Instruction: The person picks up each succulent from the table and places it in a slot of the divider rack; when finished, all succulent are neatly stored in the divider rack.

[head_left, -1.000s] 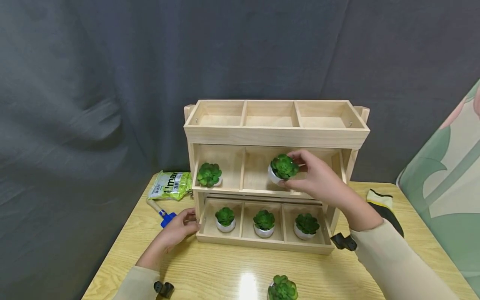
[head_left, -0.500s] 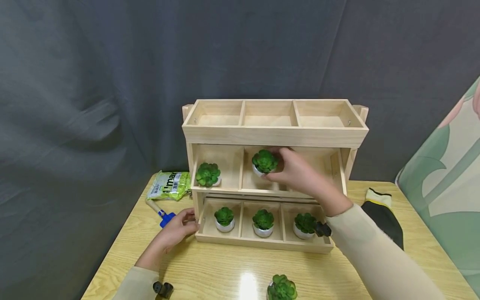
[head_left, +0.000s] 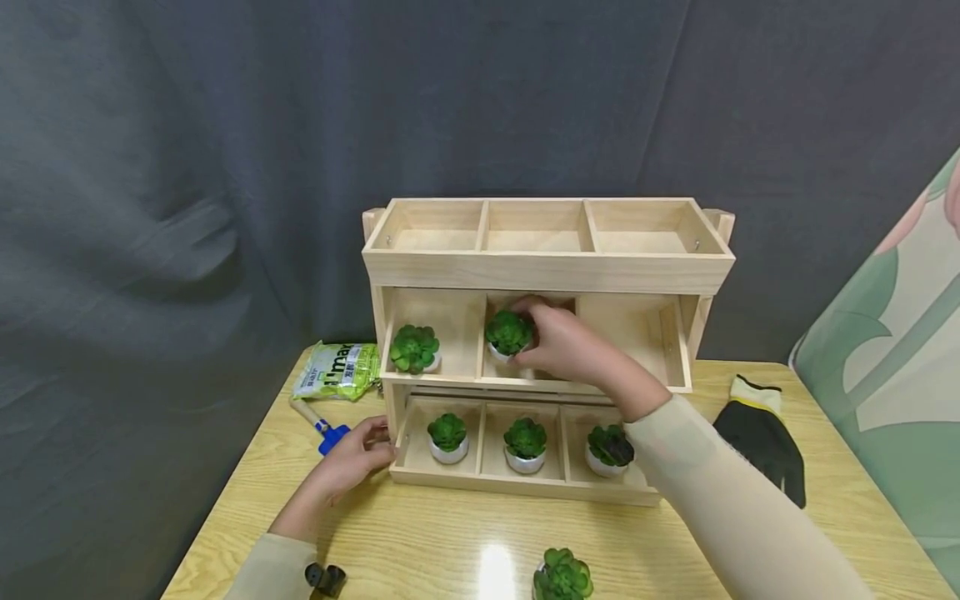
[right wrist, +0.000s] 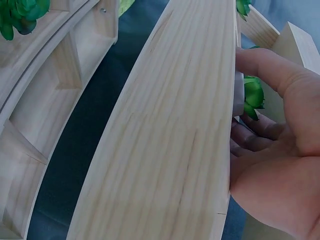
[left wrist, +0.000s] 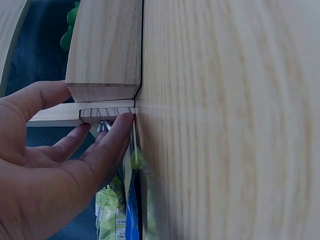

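Observation:
In the head view a wooden three-tier shelf [head_left: 547, 272] stands on the table. My right hand [head_left: 562, 342] holds a potted succulent [head_left: 508, 332] by its white pot in the middle tier's centre compartment, close to the left divider. The right wrist view shows this hand [right wrist: 280, 120] behind the tier's front board, with part of the green leaves [right wrist: 254, 94] visible. My left hand [head_left: 352, 458] grips the shelf's lower left corner. In the left wrist view its thumb and fingers bracket the wooden end [left wrist: 107, 85]. Whether the pot rests on the tier floor I cannot tell.
Another succulent [head_left: 415, 348] sits in the middle tier's left compartment. The bottom tier [head_left: 525, 487] bears one per compartment. A further succulent [head_left: 562, 575] stands at the table's front. A green bag [head_left: 337, 371] and blue shovel [head_left: 332, 435] lie left, a black glove [head_left: 761, 446] right.
My right hand has carried the potted succulent leftward within the middle tier's centre compartment, closer to its left divider. My left hand has stayed at the shelf's corner.

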The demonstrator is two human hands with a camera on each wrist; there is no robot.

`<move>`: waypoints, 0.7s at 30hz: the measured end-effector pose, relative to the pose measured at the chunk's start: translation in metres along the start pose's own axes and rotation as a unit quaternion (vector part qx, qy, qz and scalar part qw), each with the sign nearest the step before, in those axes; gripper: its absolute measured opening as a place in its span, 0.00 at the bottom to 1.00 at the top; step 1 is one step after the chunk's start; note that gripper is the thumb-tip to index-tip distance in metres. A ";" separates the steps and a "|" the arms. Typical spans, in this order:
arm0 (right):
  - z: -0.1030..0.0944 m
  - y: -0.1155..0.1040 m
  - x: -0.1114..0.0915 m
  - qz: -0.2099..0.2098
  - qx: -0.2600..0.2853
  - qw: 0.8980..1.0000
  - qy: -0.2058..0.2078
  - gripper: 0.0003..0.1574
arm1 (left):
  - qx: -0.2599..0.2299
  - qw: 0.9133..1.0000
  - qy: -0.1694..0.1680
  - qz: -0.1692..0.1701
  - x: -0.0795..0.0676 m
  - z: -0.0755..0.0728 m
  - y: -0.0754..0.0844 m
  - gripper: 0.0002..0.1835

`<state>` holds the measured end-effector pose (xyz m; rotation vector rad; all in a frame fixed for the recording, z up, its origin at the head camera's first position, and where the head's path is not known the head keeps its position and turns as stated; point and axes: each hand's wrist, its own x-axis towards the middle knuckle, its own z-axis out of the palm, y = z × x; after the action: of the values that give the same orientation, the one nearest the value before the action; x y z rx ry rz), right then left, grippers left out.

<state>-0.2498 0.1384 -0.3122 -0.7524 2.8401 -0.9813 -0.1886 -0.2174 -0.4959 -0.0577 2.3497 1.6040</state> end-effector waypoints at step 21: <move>0.007 -0.001 -0.009 -0.022 -0.030 0.999 0.010 0.45 | -0.016 0.999 -0.021 0.022 -0.004 0.001 0.003 0.38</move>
<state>-0.2403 0.1376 -0.3187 -0.8183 2.8951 -0.9170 -0.1852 -0.2159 -0.4929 0.0204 2.3104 1.6468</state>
